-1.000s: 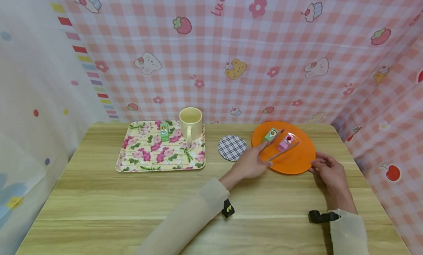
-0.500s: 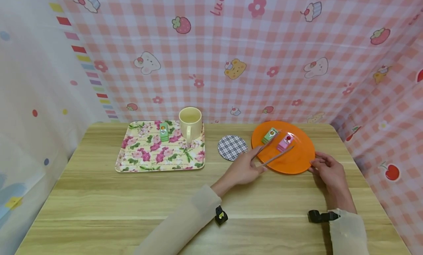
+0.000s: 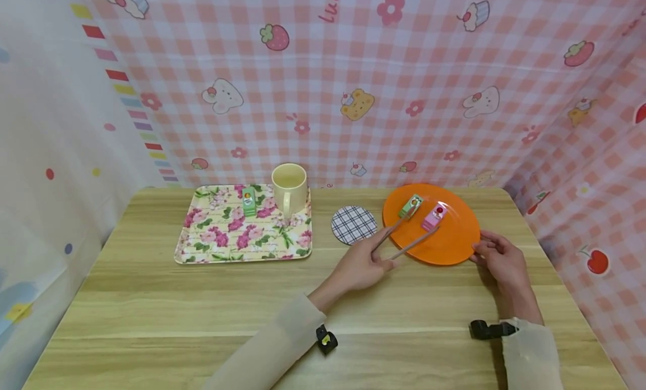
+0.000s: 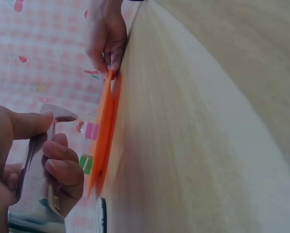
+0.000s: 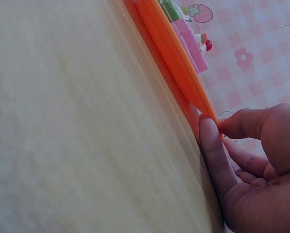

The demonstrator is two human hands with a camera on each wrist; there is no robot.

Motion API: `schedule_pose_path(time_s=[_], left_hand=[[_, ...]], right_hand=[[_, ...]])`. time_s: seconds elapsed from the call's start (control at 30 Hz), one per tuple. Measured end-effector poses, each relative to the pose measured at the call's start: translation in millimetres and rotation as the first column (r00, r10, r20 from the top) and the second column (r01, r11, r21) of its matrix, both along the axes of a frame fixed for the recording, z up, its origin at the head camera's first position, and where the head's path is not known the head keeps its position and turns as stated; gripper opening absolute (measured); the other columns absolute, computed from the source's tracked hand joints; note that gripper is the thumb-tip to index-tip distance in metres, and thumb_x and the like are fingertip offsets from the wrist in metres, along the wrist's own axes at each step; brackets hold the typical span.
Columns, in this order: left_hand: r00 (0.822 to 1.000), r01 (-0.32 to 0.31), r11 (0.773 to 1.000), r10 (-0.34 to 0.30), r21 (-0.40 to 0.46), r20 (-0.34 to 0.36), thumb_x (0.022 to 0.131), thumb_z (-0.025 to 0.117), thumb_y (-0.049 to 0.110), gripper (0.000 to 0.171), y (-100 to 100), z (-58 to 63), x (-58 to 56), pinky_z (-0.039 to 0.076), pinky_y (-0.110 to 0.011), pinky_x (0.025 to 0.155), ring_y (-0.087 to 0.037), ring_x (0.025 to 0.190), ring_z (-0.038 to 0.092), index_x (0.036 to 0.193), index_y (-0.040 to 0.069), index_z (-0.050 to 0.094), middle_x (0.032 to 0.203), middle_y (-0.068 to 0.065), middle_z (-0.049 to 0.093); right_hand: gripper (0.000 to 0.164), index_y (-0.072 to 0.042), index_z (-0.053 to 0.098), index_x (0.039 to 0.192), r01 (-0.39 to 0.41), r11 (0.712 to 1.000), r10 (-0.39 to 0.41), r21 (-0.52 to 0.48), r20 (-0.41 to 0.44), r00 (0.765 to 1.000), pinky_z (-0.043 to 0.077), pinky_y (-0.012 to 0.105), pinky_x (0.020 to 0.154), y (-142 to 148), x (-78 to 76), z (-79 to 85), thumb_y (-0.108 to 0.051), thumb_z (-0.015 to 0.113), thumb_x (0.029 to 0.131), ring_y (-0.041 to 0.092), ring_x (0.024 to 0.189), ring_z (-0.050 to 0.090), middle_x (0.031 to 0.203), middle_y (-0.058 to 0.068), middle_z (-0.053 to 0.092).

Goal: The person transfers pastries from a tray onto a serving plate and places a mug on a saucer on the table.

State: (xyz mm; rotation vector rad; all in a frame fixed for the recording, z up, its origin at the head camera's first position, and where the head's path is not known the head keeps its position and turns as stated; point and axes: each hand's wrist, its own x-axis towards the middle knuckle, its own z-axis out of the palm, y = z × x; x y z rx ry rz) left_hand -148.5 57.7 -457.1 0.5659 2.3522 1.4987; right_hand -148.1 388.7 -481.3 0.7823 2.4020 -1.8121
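In the head view my left hand [image 3: 359, 265] holds metal tongs [image 3: 415, 244] low beside the orange plate [image 3: 456, 245]. The tongs' arms are spread and their tips reach over the plate. One tip lies near a small green toy cake slice [image 3: 410, 206], the other near a pink one [image 3: 434, 216]. In the left wrist view, thumb and fingers grip the tongs [image 4: 32, 194] around their bent body. My right hand [image 3: 504, 265] pinches the plate's right rim. The right wrist view shows thumb above and a finger below the rim [image 5: 209, 104].
A flowered tray [image 3: 202, 249] stands at the left, bearing another green cake slice [image 3: 249, 203] and a pale yellow mug [image 3: 289, 189]. Between tray and plate lies a round checked coaster [image 3: 354, 225]. A checked curtain [image 3: 328, 70] hangs behind the wooden table [image 3: 202, 311].
My left hand has drawn back left and towards me with the tongs, whose tips have moved away from the pink cake slice. The right hand keeps its hold on the plate's rim.
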Motion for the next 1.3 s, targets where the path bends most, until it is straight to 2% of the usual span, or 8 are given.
schedule_pose_path(time_s=[0.13, 0.4, 0.63, 0.87, 1.07, 1.3], left_hand=[[1.000, -0.014, 0.999, 0.014, 0.030, 0.003, 0.092, 0.077, 0.022, 0.076, -6.8, -1.8, 2.5, 0.036, -0.021, 0.048, -0.007, 0.050, 0.045, 0.159, 0.024, 0.041, 0.064, 0.001, 0.053], [0.998, -0.042, 0.993, 0.035, 0.112, 0.061, 0.092, 0.077, 0.019, 0.075, -20.7, -2.1, 4.3, 0.033, -0.022, 0.046, -0.009, 0.049, 0.042, 0.158, 0.021, 0.042, 0.066, 0.001, 0.051], [0.995, -0.077, 0.994, 0.072, 0.072, 0.070, 0.092, 0.077, 0.021, 0.077, -33.6, -2.6, 4.0, 0.030, -0.022, 0.046, -0.010, 0.049, 0.039, 0.159, 0.019, 0.040, 0.062, 0.002, 0.046], [0.991, -0.111, 0.992, 0.105, 0.064, 0.087, 0.092, 0.077, 0.021, 0.077, -46.2, -3.2, 4.8, 0.035, -0.022, 0.048, -0.011, 0.054, 0.045, 0.159, 0.020, 0.040, 0.069, 0.001, 0.055], [0.987, -0.145, 0.988, 0.141, 0.056, 0.072, 0.092, 0.076, 0.023, 0.080, -57.6, -2.0, 5.8, 0.037, -0.022, 0.049, -0.011, 0.056, 0.046, 0.161, 0.015, 0.035, 0.073, -0.001, 0.058], [0.984, -0.177, 0.982, 0.174, 0.067, 0.049, 0.092, 0.076, 0.021, 0.079, -71.8, -1.1, 3.9, 0.037, -0.022, 0.049, -0.012, 0.056, 0.046, 0.160, 0.015, 0.036, 0.073, -0.003, 0.056]], right_hand=[[0.056, -0.004, 0.041, 0.154, -0.002, 1.000, 0.002, -0.011, -0.007, 1.000, 0.059, 0.018, 0.076, 0.2, 0.8, -0.3, -0.010, 0.060, 0.102, 0.002, 0.080, 0.067, 0.099, -0.009, 0.060], [0.056, -0.004, 0.042, 0.154, 0.005, 1.000, -0.006, -0.022, -0.007, 1.000, 0.059, 0.018, 0.076, 0.1, 0.1, -0.7, -0.011, 0.061, 0.102, 0.003, 0.080, 0.067, 0.099, -0.009, 0.060], [0.056, -0.004, 0.041, 0.154, 0.002, 0.999, -0.002, -0.035, -0.009, 1.000, 0.059, 0.018, 0.076, -0.4, 0.6, 0.2, -0.011, 0.061, 0.102, 0.003, 0.081, 0.067, 0.098, -0.010, 0.060], [0.058, -0.005, 0.039, 0.156, 0.003, 1.000, -0.003, -0.027, 0.005, 1.000, 0.059, 0.018, 0.076, -0.9, 1.1, 1.8, -0.011, 0.061, 0.102, 0.002, 0.081, 0.067, 0.100, -0.011, 0.060], [0.059, -0.006, 0.039, 0.157, 0.000, 1.000, 0.001, -0.018, 0.017, 1.000, 0.059, 0.018, 0.078, -0.7, 1.5, 2.8, -0.014, 0.061, 0.102, 0.001, 0.083, 0.067, 0.104, -0.009, 0.059], [0.059, -0.006, 0.040, 0.156, 0.012, 1.000, -0.012, -0.024, 0.024, 1.000, 0.059, 0.018, 0.078, -1.2, 0.6, 3.2, -0.014, 0.061, 0.102, 0.002, 0.083, 0.067, 0.105, -0.008, 0.059]])
